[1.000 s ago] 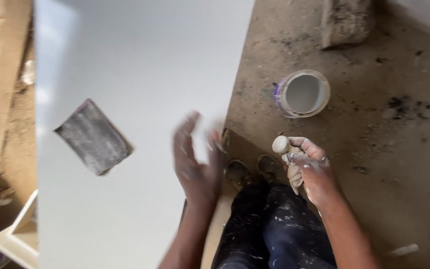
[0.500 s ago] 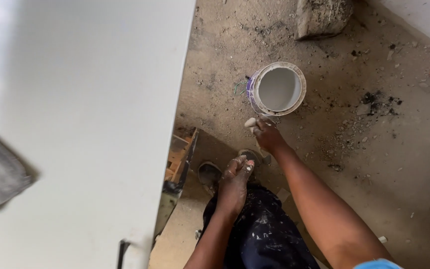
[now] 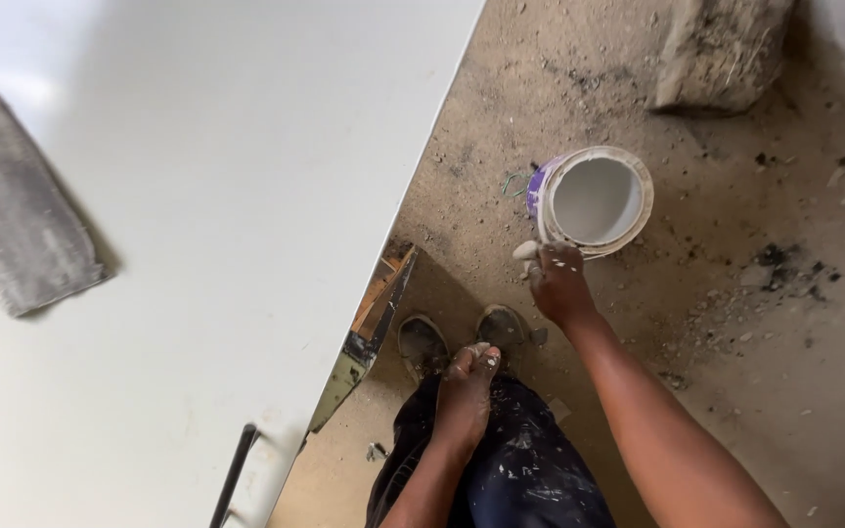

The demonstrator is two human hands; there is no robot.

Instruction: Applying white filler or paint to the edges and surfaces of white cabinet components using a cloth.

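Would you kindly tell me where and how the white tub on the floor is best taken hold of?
Probably by the rim of the white tub, from above on the near side. It stands upright and open-topped on the dirt floor, and the right hand is already beside that edge; no handle is clearly visible.

Right hand is down at the near rim of a white bucket on the dirt floor, fingers pinching a small pale lump. Left hand hangs flat over paint-spattered trousers. Big white panel fills the left, grey sanding sheet lying on it.
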